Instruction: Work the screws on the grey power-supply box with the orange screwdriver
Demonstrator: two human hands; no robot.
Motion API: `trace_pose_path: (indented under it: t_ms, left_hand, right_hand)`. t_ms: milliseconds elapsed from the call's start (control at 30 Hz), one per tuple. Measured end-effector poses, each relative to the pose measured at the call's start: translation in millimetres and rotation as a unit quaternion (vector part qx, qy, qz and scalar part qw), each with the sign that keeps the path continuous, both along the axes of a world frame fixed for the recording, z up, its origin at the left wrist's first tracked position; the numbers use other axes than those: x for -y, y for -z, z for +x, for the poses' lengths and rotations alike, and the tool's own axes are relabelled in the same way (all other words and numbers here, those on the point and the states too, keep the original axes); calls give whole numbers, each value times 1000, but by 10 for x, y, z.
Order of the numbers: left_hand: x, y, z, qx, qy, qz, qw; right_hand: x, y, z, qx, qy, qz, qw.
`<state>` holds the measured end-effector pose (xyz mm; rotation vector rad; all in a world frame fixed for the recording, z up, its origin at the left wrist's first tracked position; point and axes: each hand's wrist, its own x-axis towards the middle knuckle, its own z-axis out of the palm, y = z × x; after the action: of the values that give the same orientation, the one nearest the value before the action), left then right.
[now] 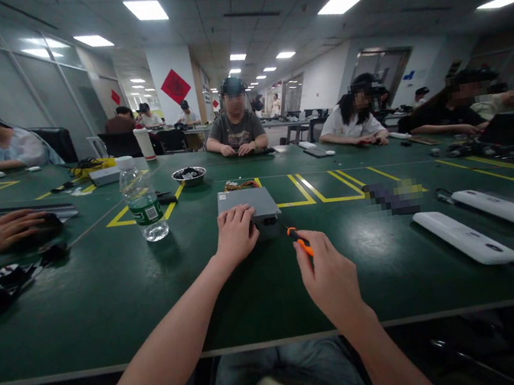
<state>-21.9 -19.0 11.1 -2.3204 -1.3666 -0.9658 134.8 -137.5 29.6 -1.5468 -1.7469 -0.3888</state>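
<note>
A grey metal power supply unit lies on the green table in front of me, a bundle of coloured wires at its far side. My left hand grips its near left part, fingers over the top and thumb at the near edge. To the right, my right hand is closed around a screwdriver with an orange and black handle. The screwdriver's thin shaft points up and left at the unit's near right corner. Whether the tip touches a screw is too small to tell.
A water bottle stands left of the unit, with a metal bowl behind it. White power banks or similar long devices lie at right. Another person's hand reaches in from the left, near dark cables. Several people sit around the table.
</note>
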Motion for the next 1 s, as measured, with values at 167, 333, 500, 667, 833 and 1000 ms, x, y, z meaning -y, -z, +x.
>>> trace_pose_path:
  t_ms: [167,333,500,667,833,1000]
  left_hand:
    - [-8,0,0,0,2,-1,1000]
    - [-11,14,19,7,-5,-8,1000]
    - [2,13,26,9,-7,-5,1000]
    - [3,3,13,5,-7,-5,1000]
    - [56,19,46,-26,-10,2,1000]
    - [195,63,130,-80,-8,-1,997]
  right_hand:
    - [-57,-108,204,-29,42,-31,998]
    - [0,-13,195,16,-46,24,999]
    - [32,61,109,64,6,0,998]
    - [64,88,127,18,21,-40,999]
    - [76,143,23,40,-71,-8,997]
    - [26,152,58,5,3,-3,1000]
